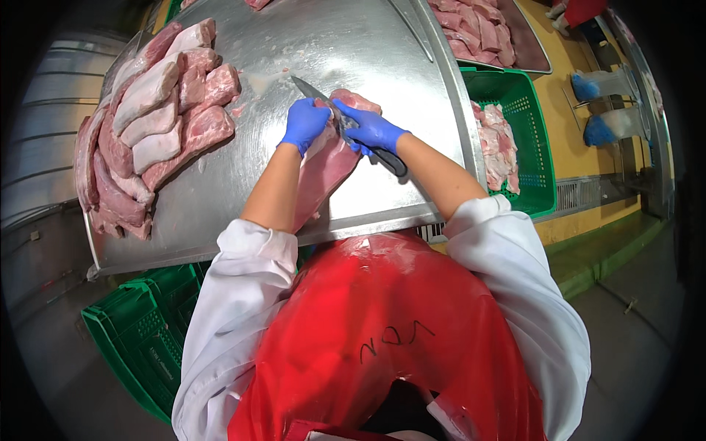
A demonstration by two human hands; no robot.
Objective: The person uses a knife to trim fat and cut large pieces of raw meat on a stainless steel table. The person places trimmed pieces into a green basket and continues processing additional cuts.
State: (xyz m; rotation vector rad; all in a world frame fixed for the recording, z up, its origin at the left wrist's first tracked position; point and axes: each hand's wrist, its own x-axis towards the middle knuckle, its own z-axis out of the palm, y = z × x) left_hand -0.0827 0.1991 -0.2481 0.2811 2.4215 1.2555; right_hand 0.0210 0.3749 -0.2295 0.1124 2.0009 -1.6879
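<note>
Now your right hand (370,131), gloved in blue, is closed around the knife (392,163), its dark handle poking out below your palm and its blade angling up and away to the left. Across from it comes your left hand (305,125), in blue too, fingers curled in at the left side of the meat cut (326,174), right by the blade; whether they pinch the flesh or only press on it, you can't tell from up here. And that cut, long and pink, lies on the desk (401,81) straight under your hands, one end showing just past them, the other running back toward you to the near edge. Bare shiny metal all around it! Over to your left, well apart from the blade, sits a big pile of meat (158,110), strips leaning on one another, some pale on top. Out to your right, beside the desk, a green crate (542,140) holds paler pieces (500,147), and beyond it, up top, there's a tray (531,33) loaded with pink cuts (478,29). Close in, your red apron (390,294) meets the near edge, with more green crates (136,316) low on your left.
</note>
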